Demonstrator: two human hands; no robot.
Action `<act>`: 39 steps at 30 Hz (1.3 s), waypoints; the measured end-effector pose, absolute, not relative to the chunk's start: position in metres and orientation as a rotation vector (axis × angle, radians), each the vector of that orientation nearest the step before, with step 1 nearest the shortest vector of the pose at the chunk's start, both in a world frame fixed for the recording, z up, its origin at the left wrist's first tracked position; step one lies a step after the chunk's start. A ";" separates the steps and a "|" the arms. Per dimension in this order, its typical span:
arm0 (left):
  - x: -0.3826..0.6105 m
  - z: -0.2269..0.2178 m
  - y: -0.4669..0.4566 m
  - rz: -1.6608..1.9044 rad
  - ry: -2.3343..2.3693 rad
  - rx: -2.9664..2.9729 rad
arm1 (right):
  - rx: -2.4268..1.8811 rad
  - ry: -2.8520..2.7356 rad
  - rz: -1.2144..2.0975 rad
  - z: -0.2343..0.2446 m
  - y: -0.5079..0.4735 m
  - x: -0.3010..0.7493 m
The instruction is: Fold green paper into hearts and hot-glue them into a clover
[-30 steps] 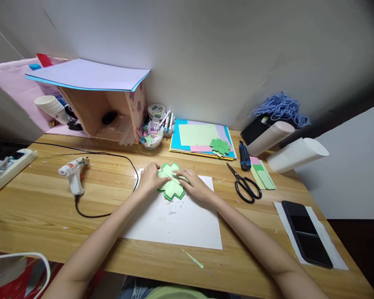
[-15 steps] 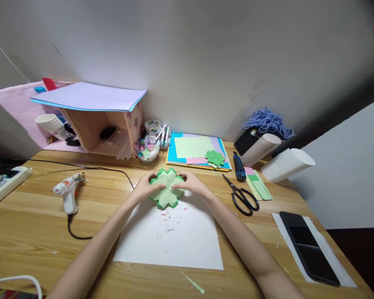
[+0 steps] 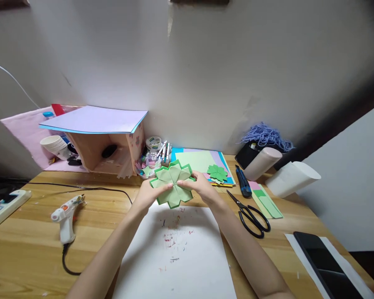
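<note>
Between my two hands is a paper four-leaf clover (image 3: pixel 173 195), light green with a darker green border, tilted up to face me. My left hand (image 3: pixel 149 194) grips its left side, thumb lying across the front. On the right side my right hand (image 3: pixel 202 187) pinches it the same way, its thumb near the centre. The fingers behind the clover are hidden. Below it lies a white sheet (image 3: pixel 177 257) with red and dark marks. A smaller green paper clover (image 3: pixel 217 172) rests on a stack of coloured paper (image 3: pixel 196 160) beyond my right hand.
Left of my arms lies a white glue gun (image 3: pixel 67 220) with a black cord. Black-handled scissors (image 3: pixel 252 218), a blue utility knife (image 3: pixel 243 182), green paper strips (image 3: pixel 268 203) and a phone (image 3: pixel 324 263) are on the right. A cardboard box (image 3: pixel 106 149) with a lilac top stands at the back left.
Both hands have raised the clover off the sheet and tilted it toward me. The view has tipped upward, so the table sits lower in the picture.
</note>
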State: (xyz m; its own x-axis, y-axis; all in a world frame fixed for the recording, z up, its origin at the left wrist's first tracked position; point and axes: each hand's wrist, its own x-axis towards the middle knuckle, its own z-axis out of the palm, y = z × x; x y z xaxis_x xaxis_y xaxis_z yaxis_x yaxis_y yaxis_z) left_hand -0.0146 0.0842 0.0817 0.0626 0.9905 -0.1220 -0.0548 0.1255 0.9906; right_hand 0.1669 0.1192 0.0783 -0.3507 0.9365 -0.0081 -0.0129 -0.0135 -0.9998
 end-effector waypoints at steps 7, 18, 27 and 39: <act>-0.010 0.080 0.083 1.119 1.248 1.085 | -1.035 -1.490 1.626 0.085 0.113 0.167; -0.009 0.072 0.084 1.106 1.238 1.039 | -0.931 -1.359 1.737 0.061 0.119 0.160; -0.016 0.074 0.085 0.995 1.168 1.014 | -0.983 -1.199 1.677 0.069 0.118 0.163; -0.010 0.065 0.085 1.126 1.288 1.095 | -0.894 -1.206 1.641 0.066 0.118 0.157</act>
